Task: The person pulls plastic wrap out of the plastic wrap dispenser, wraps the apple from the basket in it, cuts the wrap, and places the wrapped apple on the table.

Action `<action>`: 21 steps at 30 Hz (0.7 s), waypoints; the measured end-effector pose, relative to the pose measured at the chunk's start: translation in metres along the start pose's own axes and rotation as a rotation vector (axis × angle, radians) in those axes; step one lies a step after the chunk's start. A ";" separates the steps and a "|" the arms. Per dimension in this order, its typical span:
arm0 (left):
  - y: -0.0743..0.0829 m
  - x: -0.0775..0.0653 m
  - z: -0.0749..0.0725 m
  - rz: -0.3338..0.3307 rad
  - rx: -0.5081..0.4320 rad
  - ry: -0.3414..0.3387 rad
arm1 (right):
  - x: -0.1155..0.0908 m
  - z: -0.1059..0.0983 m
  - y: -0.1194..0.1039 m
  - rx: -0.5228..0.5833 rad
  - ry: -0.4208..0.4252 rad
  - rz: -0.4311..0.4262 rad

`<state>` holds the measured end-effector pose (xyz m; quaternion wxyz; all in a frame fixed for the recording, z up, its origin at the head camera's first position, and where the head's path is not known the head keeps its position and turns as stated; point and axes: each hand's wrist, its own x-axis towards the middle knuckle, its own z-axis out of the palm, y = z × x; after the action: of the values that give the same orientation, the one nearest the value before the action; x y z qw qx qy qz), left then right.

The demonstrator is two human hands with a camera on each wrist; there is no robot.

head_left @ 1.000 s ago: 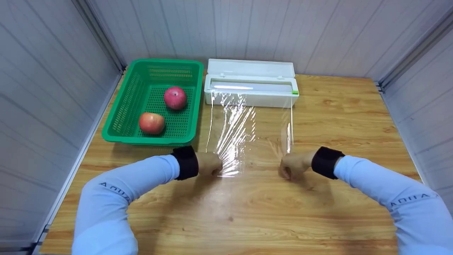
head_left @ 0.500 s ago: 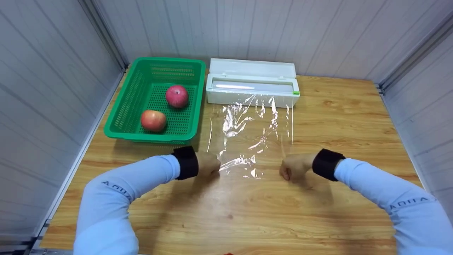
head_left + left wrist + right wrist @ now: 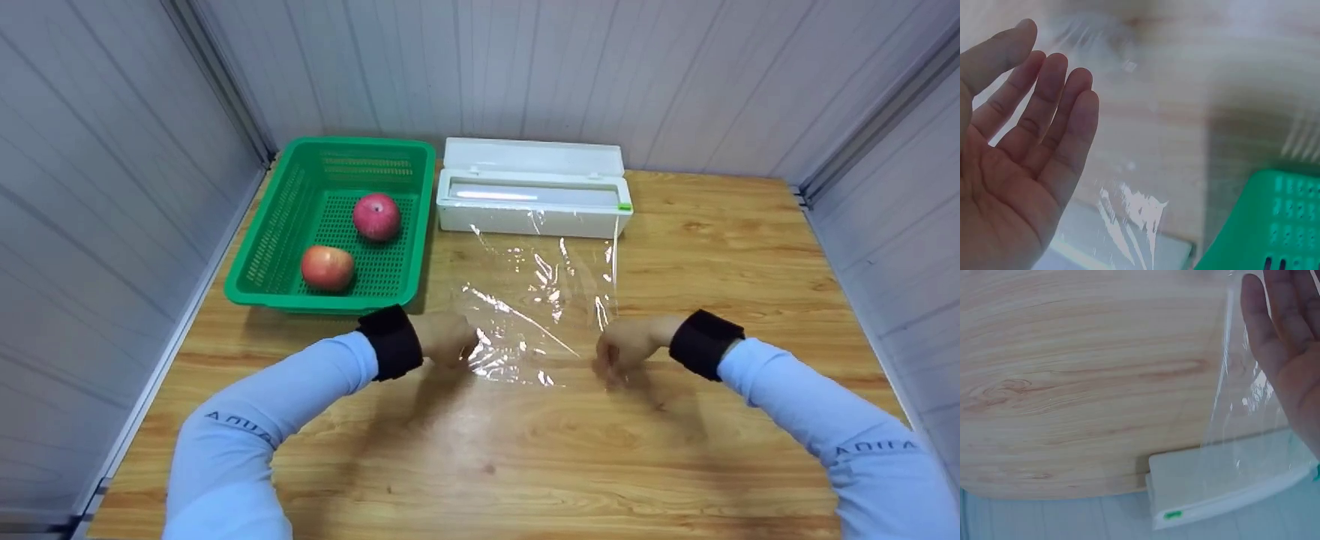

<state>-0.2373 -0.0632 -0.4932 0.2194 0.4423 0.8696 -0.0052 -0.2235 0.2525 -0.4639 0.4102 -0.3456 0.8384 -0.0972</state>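
A sheet of clear cling film (image 3: 525, 300) runs from a white cling film dispenser (image 3: 532, 223) toward me, creased and shiny over the wooden table. At its near left corner is my left hand (image 3: 448, 336); in the left wrist view its fingers (image 3: 1075, 129) are loosely extended and the thumb stands apart from them. My right hand (image 3: 628, 346) is at the near right corner, blurred at the fingertips. The right wrist view shows its fingers (image 3: 1258, 315) along the film's edge, most tips out of frame. I cannot tell whether the right fingertips pinch the film.
A green plastic basket (image 3: 330, 301) with two apples, one red (image 3: 376, 217) and one orange-red (image 3: 328, 268), stands left of the dispenser. The dispenser's lid (image 3: 532, 156) is raised at the back; a green tab (image 3: 624, 206) sits at its right end. Panel walls (image 3: 525, 67) enclose the table.
The film has gone from stretched to looser and more wrinkled, its shine spreading rightward. Both hands stay near the same corners, with slight movement. The head view has tilted a little.
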 end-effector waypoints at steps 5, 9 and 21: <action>0.013 -0.019 -0.037 -0.035 -0.134 0.098 | -0.005 -0.006 0.003 0.108 0.265 -0.040; 0.008 -0.036 -0.049 -0.017 -0.210 0.273 | -0.011 -0.006 0.003 0.289 0.466 -0.053; -0.046 -0.092 -0.097 -0.298 -0.380 0.437 | -0.021 0.002 0.011 0.458 0.775 0.004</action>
<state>-0.2626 -0.1419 -0.3784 0.1029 0.2521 0.9367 0.2201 -0.2181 0.2747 -0.4568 0.1319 -0.1824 0.8876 -0.4018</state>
